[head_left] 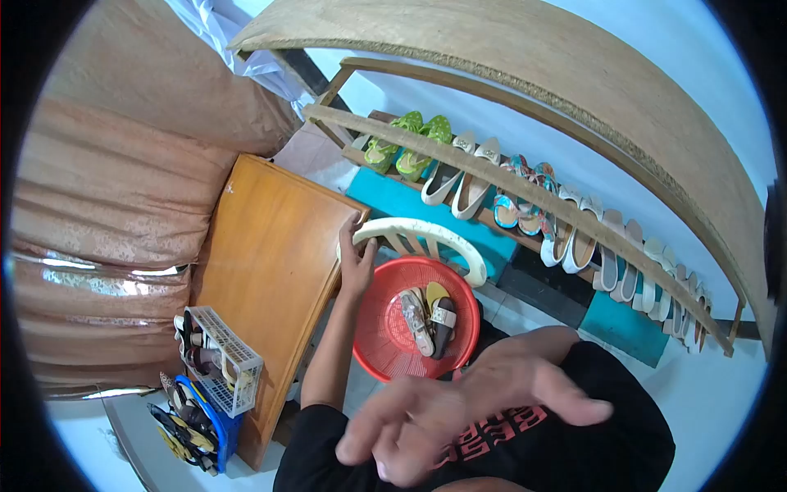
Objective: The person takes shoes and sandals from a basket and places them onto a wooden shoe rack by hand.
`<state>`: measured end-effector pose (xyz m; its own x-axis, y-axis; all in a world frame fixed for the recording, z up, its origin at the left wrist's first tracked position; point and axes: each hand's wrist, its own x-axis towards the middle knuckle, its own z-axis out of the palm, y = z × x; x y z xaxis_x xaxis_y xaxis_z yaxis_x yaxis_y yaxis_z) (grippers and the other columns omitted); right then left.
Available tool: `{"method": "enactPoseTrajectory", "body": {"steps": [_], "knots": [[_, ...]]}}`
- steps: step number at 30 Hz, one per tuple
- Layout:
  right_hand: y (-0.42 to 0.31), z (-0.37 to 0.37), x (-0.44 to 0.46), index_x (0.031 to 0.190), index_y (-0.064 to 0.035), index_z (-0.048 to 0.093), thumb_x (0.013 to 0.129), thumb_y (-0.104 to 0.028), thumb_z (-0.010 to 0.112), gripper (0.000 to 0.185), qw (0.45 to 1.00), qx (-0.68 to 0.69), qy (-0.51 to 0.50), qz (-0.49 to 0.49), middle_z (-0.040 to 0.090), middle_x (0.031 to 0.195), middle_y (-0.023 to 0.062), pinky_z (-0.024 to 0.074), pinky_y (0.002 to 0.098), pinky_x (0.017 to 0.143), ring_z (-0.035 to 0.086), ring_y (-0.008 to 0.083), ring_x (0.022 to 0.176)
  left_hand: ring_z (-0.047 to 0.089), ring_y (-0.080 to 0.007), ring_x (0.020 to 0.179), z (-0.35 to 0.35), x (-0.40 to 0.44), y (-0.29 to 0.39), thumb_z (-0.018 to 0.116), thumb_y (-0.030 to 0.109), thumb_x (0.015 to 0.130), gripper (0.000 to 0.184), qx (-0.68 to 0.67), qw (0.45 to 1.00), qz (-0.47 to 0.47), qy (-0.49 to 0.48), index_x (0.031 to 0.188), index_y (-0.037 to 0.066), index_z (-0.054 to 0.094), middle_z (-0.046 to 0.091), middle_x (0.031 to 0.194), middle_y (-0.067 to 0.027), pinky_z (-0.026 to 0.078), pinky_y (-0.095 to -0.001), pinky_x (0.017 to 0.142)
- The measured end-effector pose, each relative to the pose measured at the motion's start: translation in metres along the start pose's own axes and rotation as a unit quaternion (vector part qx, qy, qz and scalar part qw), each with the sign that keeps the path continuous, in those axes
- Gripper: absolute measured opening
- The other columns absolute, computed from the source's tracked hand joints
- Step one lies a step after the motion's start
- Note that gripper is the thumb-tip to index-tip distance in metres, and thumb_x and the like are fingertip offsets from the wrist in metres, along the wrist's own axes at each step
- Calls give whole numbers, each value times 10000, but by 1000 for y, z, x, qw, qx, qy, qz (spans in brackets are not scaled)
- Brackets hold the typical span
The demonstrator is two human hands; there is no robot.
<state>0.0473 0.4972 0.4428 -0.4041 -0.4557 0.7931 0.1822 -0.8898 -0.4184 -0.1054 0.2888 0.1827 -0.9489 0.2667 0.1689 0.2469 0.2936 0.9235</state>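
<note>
My left hand is at the left end of the white chair's curved backrest, with its fingers closed around the rim. A red plastic basin rests in front of that backrest, seemingly on the chair's seat, which is hidden. Inside the basin lies a pair of sandals, with dark soles, light straps and one yellowish insole. Close to the camera, my right hand hangs in the air with its thumb stretched out and fingers apart. It is slightly blurred, and nothing is in it.
A wooden table stands left of the chair. On its near end sit a white crate and a blue crate of shoes. Several shoe pairs line a low wooden rack below a curved board. Brown curtains hang left.
</note>
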Motion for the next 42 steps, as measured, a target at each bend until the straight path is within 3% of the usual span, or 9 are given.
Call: {"method": "enactPoseTrajectory", "body": {"steps": [4,7,23,25,29,32,35,40,42], "knots": [[49,24,29,1281,74,555,796,-809,435,1014,949,-99,-112,-279,217,1400,454,481,637,860,279,593,1310,406,-240,1286,-17,-77,-13,555,20,896,603,-28,998,-42,34,1445,88,317,374,1394,-122,417,-372,991],[79,57,38,1239,107,571,769,-836,437,1062,950,-96,-85,-285,216,1393,463,490,640,800,284,673,1242,403,-242,1294,-37,-124,-16,549,27,907,597,-51,995,-55,66,1450,87,309,372,1409,-118,422,-372,986],[205,202,96,1187,170,560,784,-813,444,1068,916,-21,-4,-401,448,1213,467,540,579,742,529,613,1039,425,-269,1287,-124,-302,-6,526,-25,862,630,-61,988,-73,121,1449,38,307,370,1454,-139,340,-408,1073],[216,184,94,1141,163,583,834,-727,483,946,824,-257,-88,-497,547,1110,431,577,453,748,611,527,961,435,-263,1278,-122,-312,2,521,-27,862,627,-82,983,-102,126,1448,64,316,375,1451,-136,369,-402,1051],[224,241,69,1091,156,605,849,-647,546,840,895,-39,66,-440,584,1068,412,580,355,750,635,477,953,432,-262,1285,-117,-325,10,541,-8,860,651,-55,984,-87,144,1458,93,306,386,1440,-119,406,-392,1029],[204,262,45,1062,168,609,883,-553,576,744,848,-273,188,-414,608,1036,394,577,307,710,646,450,942,434,-256,1279,-103,-331,19,552,-16,884,617,-95,979,-84,162,1446,62,311,377,1425,-145,427,-393,1021],[141,261,37,1083,191,589,939,-472,533,681,971,2,184,-150,620,1051,369,573,260,702,657,402,972,443,-255,1273,-84,-333,23,545,-27,882,618,-59,984,-69,155,1447,61,309,386,1421,-146,422,-387,1024],[85,193,25,1198,141,577,726,-768,587,1024,913,-254,-302,-99,474,1327,371,413,535,1033,487,413,1268,473,-250,1231,-34,-337,42,558,-4,874,635,-61,982,-108,141,1452,92,313,398,1407,-134,439,-381,986],[97,208,-9,1204,94,585,777,-782,499,979,956,-192,-172,-140,472,1319,332,389,524,1008,504,437,1196,471,-248,1225,-18,-344,37,562,3,871,640,-57,981,-112,148,1453,96,311,399,1405,-130,445,-377,975]]}}
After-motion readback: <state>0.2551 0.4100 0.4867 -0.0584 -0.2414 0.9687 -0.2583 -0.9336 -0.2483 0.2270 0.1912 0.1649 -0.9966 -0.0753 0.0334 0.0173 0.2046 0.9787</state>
